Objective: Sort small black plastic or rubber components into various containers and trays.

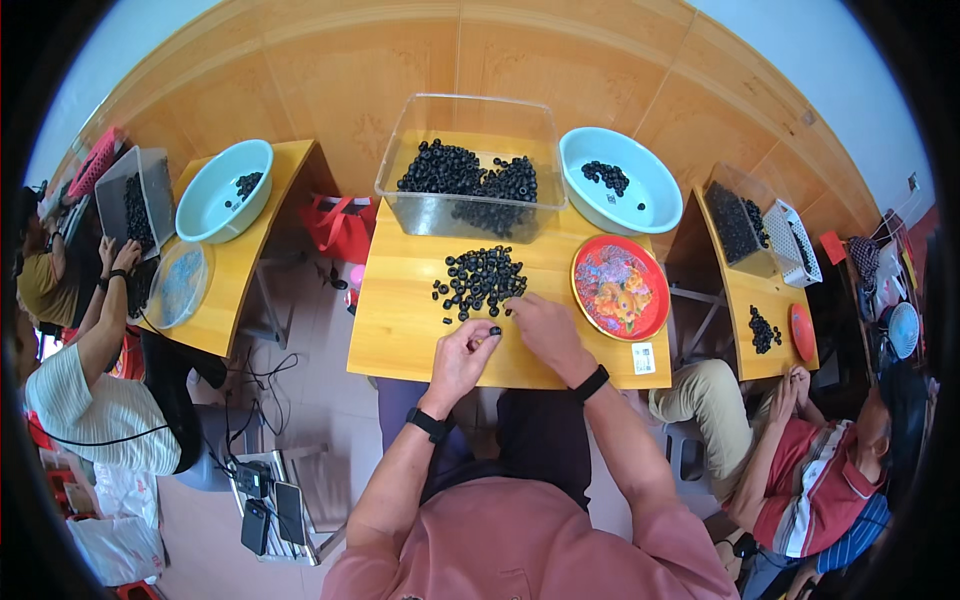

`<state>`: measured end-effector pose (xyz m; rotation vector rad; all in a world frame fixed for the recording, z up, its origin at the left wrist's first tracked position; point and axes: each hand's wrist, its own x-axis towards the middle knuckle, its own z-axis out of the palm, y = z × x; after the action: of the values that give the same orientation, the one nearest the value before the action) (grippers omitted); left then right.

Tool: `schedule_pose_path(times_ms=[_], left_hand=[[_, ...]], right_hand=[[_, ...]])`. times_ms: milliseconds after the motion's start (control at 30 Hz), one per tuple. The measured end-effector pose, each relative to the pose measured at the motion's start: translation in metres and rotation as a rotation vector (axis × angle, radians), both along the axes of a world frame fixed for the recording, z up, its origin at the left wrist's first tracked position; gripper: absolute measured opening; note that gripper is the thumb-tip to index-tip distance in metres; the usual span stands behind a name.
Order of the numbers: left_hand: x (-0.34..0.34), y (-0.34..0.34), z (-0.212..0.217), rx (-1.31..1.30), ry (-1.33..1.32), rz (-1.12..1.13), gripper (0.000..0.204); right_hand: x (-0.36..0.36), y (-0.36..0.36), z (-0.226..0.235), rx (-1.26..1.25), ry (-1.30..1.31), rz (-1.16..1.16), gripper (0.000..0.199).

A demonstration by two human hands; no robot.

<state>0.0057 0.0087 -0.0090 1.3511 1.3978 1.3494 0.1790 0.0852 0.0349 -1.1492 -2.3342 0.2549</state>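
My left hand (464, 358) pinches a small black ring-shaped piece (495, 330) between thumb and fingertips, just above the table's near edge. My right hand (548, 335) is at the near right edge of a loose pile of black ring-shaped pieces (483, 280), its fingers closed at a dark piece beside the pile. Beyond the pile stands a clear plastic bin (470, 222) holding many more of these pieces.
A light blue basin (665, 215) with some black pieces stands behind a red floral tray (657, 310). A white label card (643, 358) lies near the front edge. People sit at yellow tables (290, 170) on both sides. Cables (262, 385) hang at the left.
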Motion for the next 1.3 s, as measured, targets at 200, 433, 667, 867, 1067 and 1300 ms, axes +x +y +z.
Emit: schedule_pose_path(times_ms=[200,433,667,867,1067,1300], left_hand=[[0.001,0.0,0.0,-0.021,0.007,-0.01,0.018],[0.001,-0.001,0.005,-0.028,0.074,-0.025,0.02],[0.001,0.001,0.004,0.016,0.078,-0.038,0.019],[0.0,0.0,0.003,0.002,0.049,-0.053,0.019],[0.0,0.0,0.001,0.007,0.053,-0.056,0.018],[-0.002,0.002,0.0,-0.008,0.054,-0.082,0.018]], right_hand=[[0.002,0.0,-0.014,-0.009,-0.182,0.006,0.008],[0.0,-0.022,0.005,-0.258,0.094,0.006,0.008],[0.005,-0.026,-0.006,-0.295,0.294,0.037,0.015],[0.008,-0.033,0.0,-0.167,0.328,0.073,0.015],[0.008,-0.036,0.003,-0.093,0.19,0.11,0.013],[0.002,-0.036,-0.001,-0.091,0.216,0.088,0.012]])
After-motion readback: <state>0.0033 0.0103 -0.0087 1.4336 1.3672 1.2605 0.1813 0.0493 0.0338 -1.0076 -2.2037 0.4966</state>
